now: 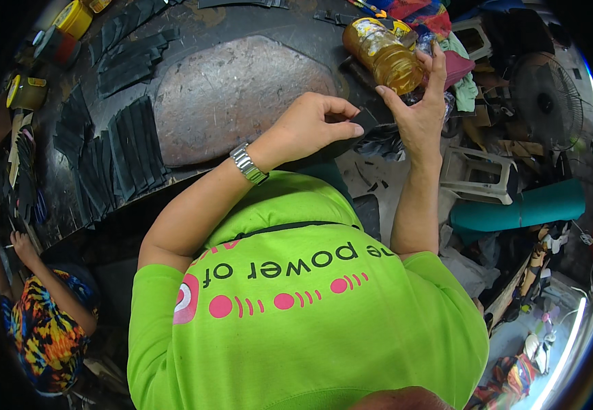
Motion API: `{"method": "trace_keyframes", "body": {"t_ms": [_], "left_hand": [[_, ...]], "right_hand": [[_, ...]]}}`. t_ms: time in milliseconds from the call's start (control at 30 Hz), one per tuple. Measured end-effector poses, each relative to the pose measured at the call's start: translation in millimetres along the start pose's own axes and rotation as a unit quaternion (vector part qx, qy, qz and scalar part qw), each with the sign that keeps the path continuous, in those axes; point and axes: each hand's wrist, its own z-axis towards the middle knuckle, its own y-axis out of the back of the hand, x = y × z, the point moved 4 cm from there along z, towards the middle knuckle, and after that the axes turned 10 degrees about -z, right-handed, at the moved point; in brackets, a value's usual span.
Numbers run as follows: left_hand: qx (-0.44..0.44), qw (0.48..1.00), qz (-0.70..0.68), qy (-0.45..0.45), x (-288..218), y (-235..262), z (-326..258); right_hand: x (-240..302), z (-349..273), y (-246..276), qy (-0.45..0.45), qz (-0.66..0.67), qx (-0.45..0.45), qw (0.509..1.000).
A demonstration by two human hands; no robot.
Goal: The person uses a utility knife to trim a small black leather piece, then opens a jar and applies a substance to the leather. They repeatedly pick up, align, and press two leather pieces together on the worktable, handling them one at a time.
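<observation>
My left hand [313, 126], with a metal watch [248, 164] on its wrist, pinches a small black flat piece [364, 121] between thumb and fingers over the right edge of the dark worktable [194, 27]. My right hand [419, 109] stands upright just to the right of that piece, fingers apart. Its thumb and fingertips rest against the base of a tilted plastic jar of amber liquid [385, 51]. I cannot tell whether it grips the jar. My bright green shirt fills the lower middle.
A brownish oval stone slab [235, 96] lies on the table, with rows of black strips [122, 154] to its left and yellow tins [71, 17] at the far left. Another person in a colourful shirt [44, 328] sits lower left. A stool [477, 174], teal roll [521, 208] and fan [549, 96] crowd the right.
</observation>
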Motion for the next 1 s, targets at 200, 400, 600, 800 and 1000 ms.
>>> {"method": "trace_keyframes", "body": {"t_ms": [200,400,600,800,1000], "left_hand": [[-0.010,1.000,-0.021,-0.004,-1,14,-11],[-0.022,0.999,-0.036,0.005,1,21,-16],[-0.024,0.999,-0.042,0.004,1,24,-17],[-0.028,0.999,-0.030,0.005,3,23,-18],[-0.025,0.999,-0.027,-0.011,4,25,-19]], "right_hand": [[-2,-4,3,0.009,0.036,0.002,0.999],[-8,0,-1,-0.023,0.051,0.032,0.998],[-1,4,-8,0.009,-0.044,0.012,0.999],[3,2,-29,-0.024,-0.136,-0.021,0.990],[-6,31,-7,-0.011,-0.009,-0.018,1.000]]}}
